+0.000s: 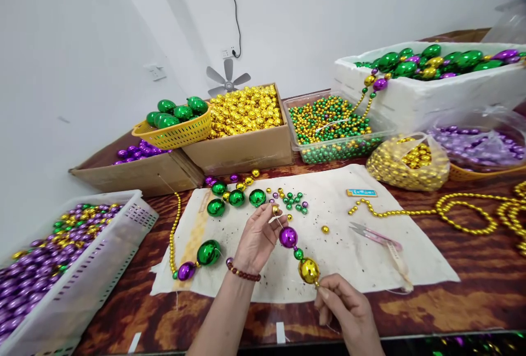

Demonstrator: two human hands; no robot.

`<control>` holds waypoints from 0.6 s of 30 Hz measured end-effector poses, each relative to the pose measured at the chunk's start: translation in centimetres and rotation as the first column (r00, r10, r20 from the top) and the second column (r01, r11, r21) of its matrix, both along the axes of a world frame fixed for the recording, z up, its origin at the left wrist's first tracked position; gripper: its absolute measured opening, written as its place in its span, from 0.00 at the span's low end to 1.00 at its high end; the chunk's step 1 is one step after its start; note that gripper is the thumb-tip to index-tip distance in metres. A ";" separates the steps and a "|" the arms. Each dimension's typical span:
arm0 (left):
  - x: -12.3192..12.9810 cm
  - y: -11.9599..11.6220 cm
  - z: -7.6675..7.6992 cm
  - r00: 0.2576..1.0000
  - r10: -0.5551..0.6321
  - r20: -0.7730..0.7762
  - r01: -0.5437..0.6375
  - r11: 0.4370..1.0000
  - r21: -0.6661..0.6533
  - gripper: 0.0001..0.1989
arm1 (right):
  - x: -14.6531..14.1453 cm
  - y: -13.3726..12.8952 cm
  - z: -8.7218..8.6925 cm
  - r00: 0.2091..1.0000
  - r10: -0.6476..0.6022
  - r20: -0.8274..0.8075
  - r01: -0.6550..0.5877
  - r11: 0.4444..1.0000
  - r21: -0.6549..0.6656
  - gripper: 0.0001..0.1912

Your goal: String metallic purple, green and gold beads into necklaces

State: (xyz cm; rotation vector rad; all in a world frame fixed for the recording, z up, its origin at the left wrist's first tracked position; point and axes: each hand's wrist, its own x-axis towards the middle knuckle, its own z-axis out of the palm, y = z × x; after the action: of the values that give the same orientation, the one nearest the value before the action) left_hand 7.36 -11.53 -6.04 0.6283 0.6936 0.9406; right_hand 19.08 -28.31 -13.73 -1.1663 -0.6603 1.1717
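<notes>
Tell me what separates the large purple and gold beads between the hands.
In the head view, a smaller green bead sits there; anything tinier is unclear.

left of white cloth (341, 260): white basket (110, 260) cut off | on cloth: blue strip (361, 193) illegible | over cloth: bead strand (308, 270) partly hidden by right hand (344, 301)

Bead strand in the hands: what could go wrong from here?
The strand might shed beads if the left hand or right hand lets go. The left hand could knock the loose green beads nearby, sending them rolling. The snips, blades pointing toward the strand, might snag it if it swings over.
</notes>
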 end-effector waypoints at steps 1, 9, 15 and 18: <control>0.0 0.0 0.0 1.000 0.001 -0.005 -0.001 1.000 0.002 0.08 | 0.0 0.0 0.0 1.000 -0.003 -0.001 0.003 1.000 -0.003 0.17; -0.3 -0.2 -0.4 1.000 0.013 0.007 -0.013 1.000 0.018 0.10 | -0.3 0.0 -0.5 0.999 -0.031 -0.036 0.031 0.999 -0.010 0.17; -0.3 -0.5 -0.4 1.000 0.030 0.001 -0.030 0.999 0.017 0.09 | -0.5 -0.1 -0.5 0.999 -0.033 -0.036 0.033 0.999 -0.003 0.16; -0.3 -0.5 -0.1 0.999 0.032 -0.013 -0.031 0.999 0.033 0.10 | -0.4 -0.1 -0.7 0.998 -0.027 -0.048 0.027 1.000 -0.001 0.16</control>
State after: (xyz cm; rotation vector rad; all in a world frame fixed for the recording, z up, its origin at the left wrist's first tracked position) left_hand 7.05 -12.05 -6.12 0.6545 0.7030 0.9791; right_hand 18.69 -28.37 -14.44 -1.1410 -0.6063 1.1740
